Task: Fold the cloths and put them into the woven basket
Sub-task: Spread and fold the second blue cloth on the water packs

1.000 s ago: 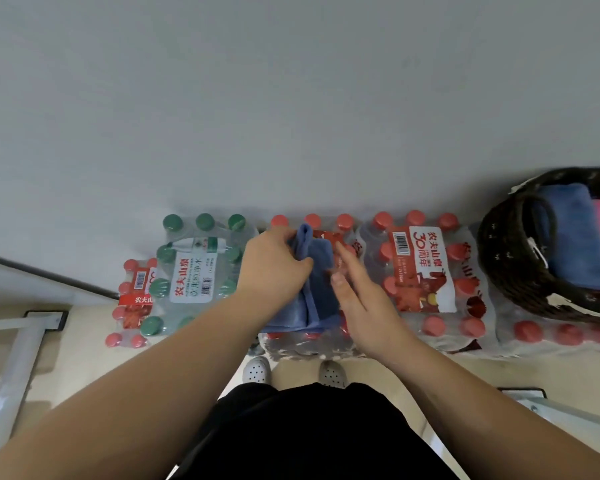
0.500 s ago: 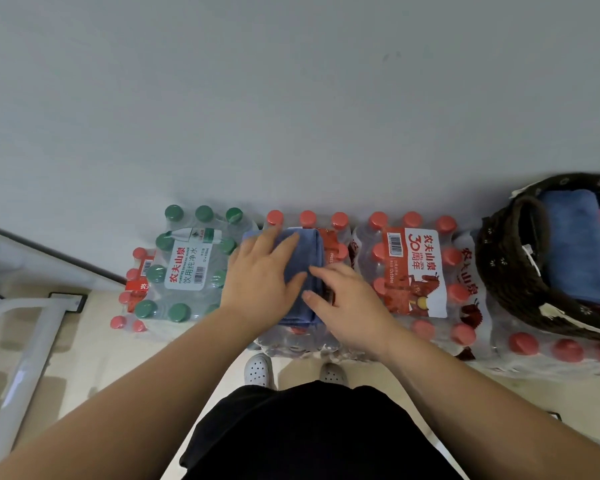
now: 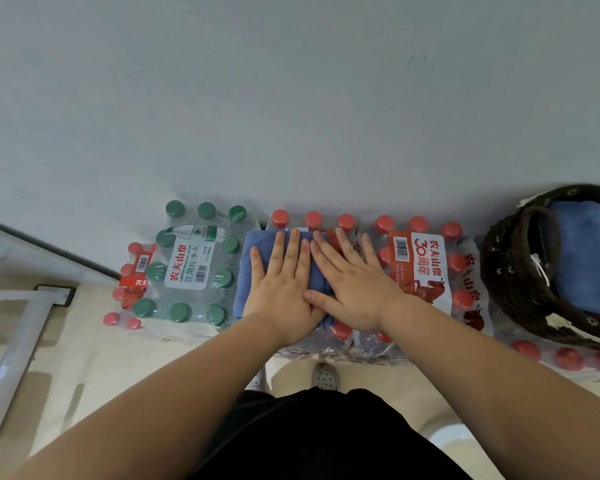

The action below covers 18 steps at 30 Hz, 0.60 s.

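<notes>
On the red-capped bottle pack, both hands — left hand, right hand — fingers straight, pressing blue cloth flat

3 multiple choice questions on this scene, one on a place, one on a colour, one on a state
1. Where does the woven basket stand? A. on the floor at the left B. on red-capped bottle packs at the far right C. on the person's lap
2. What colour is the cloth under the hands? A. blue B. yellow C. white
3. How are the left hand and right hand? A. gripping the basket rim B. flat, pressing the cloth C. hanging idle
Answers: 1 B, packs show beneath it; 2 A, blue shows beside the fingers; 3 B, fingers lie straight, palms down.
</notes>
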Each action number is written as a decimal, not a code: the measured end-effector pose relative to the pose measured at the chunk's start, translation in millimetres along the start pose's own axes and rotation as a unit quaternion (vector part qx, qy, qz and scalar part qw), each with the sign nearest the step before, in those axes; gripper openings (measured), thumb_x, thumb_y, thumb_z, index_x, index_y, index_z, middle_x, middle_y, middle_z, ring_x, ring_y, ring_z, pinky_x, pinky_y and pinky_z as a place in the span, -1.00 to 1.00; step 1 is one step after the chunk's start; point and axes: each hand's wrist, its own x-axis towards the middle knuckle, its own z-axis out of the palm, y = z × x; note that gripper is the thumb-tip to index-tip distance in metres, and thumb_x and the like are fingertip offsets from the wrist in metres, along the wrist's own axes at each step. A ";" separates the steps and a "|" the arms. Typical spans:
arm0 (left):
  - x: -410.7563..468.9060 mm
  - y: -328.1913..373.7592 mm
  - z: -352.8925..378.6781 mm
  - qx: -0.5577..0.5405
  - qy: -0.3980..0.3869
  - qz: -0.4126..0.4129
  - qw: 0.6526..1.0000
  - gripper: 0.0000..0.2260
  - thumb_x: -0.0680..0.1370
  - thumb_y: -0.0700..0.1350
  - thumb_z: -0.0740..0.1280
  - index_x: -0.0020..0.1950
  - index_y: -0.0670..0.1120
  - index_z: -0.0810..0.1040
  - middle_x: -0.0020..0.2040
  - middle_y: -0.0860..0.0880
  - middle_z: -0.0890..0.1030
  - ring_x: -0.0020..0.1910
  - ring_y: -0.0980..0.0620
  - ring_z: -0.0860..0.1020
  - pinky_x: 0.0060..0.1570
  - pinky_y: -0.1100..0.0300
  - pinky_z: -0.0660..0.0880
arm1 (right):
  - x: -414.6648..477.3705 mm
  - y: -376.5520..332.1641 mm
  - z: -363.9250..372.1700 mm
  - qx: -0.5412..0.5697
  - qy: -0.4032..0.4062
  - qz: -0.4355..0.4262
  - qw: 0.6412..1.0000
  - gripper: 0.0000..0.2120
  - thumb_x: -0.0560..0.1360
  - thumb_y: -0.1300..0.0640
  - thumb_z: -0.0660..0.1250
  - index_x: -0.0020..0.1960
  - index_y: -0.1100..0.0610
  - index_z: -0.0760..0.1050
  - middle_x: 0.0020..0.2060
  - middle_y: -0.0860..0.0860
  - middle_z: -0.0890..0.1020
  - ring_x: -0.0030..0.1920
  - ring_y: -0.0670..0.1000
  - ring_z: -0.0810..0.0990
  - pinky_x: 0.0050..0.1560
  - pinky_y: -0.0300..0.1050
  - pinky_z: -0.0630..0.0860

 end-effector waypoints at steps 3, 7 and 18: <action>-4.8 -12.7 -4.2 -0.062 0.038 0.050 0.996 -0.15 0.51 0.36 -0.04 0.62 -0.12 -0.22 0.61 -0.09 -0.27 0.57 -0.07 -0.33 0.51 -0.28 -0.18 | 1.7 -0.4 -8.0 0.012 0.043 0.007 0.999 -0.27 0.57 -0.39 -0.18 0.63 -0.05 -0.12 0.61 -0.12 -0.09 0.60 0.07 -0.20 0.55 0.24 -0.23; -19.9 -42.7 -9.7 -0.128 0.148 0.040 0.980 -0.25 0.57 0.25 0.07 0.63 -0.12 -0.03 0.64 -0.06 -0.03 0.61 -0.02 -0.13 0.56 -0.16 -0.10 | 25.6 -17.2 -31.8 -0.012 0.167 0.007 0.986 -0.50 0.59 -0.19 0.16 0.42 0.06 0.39 0.43 0.04 0.39 0.46 0.14 0.30 0.53 0.12 0.12; -35.3 -61.4 -9.9 -0.142 0.127 -0.063 0.980 -0.26 0.49 0.30 0.04 0.58 -0.08 0.22 0.55 -0.12 0.29 0.50 -0.16 0.25 0.50 -0.06 0.17 | 28.5 -25.7 -10.7 -0.072 0.038 -0.001 0.997 -0.27 0.58 -0.37 -0.14 0.62 -0.03 -0.18 0.62 0.02 -0.10 0.58 0.16 -0.05 0.52 0.16 -0.02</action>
